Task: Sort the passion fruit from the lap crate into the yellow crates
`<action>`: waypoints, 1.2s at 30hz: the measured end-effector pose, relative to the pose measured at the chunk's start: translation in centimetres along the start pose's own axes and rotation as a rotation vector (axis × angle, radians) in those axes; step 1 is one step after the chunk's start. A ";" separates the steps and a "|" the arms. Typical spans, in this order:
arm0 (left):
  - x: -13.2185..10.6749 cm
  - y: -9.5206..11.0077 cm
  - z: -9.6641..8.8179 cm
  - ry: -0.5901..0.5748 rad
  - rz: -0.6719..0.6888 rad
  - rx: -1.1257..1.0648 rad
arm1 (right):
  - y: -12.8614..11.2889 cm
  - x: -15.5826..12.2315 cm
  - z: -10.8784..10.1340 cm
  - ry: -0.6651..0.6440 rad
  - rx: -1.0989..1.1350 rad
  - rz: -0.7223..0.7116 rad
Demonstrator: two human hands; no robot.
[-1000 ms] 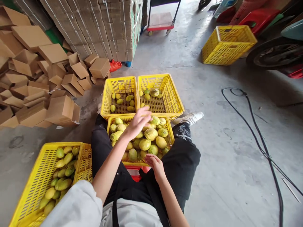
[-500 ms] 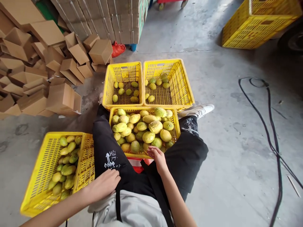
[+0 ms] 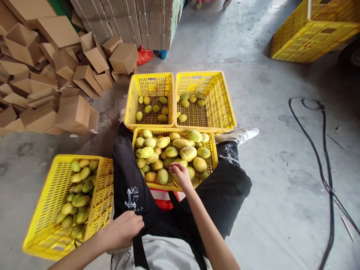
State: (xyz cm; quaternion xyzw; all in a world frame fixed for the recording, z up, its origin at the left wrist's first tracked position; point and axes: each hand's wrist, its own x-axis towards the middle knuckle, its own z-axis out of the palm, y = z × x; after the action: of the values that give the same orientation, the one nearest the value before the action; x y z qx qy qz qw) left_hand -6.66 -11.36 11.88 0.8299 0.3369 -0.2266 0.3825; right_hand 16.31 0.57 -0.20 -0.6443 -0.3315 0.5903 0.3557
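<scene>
Black trousers [image 3: 216,202], loose cut. White print [image 3: 131,198] on left leg at 7:30 — cross-like graphic plus lettering, small script too tiny to read. Second white line graphic [image 3: 229,153] low on right leg, about 3:30. Light grey top [image 3: 165,250] at 6 o'clock, creased fabric — black strap [image 3: 140,250] over it at 7. White shoe [image 3: 240,135], right foot, 3 o'clock.

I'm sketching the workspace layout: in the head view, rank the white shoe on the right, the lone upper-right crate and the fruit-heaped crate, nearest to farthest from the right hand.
1. Fruit-heaped crate: beneath the right hand.
2. White shoe: ahead, to the right.
3. Lone crate: far ahead, right.
</scene>
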 end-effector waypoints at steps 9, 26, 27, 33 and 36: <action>1.9 0.6 0.5 0.116 -0.149 0.018 | -6.7 10.9 5.5 0.172 -0.562 -0.030; 14.7 -13.7 -6.3 1.011 -0.415 -0.420 | -5.0 13.1 5.5 -0.132 -0.593 0.035; 15.1 -13.9 -6.2 1.047 -0.397 -0.458 | -5.0 13.1 4.9 -0.181 -0.552 0.012; 14.8 -14.3 -6.6 1.170 -0.277 -1.173 | -5.7 10.4 2.4 -0.374 -0.264 -0.134; 14.3 -13.6 -6.8 1.068 -0.115 -1.663 | -5.6 7.3 1.6 -0.470 0.063 -0.142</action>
State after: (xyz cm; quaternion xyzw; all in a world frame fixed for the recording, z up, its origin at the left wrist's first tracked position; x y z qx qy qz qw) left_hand -6.28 6.02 0.37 0.2729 0.5568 0.4678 0.6298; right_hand 15.24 9.77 0.67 -0.4528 -0.4309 0.7077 0.3293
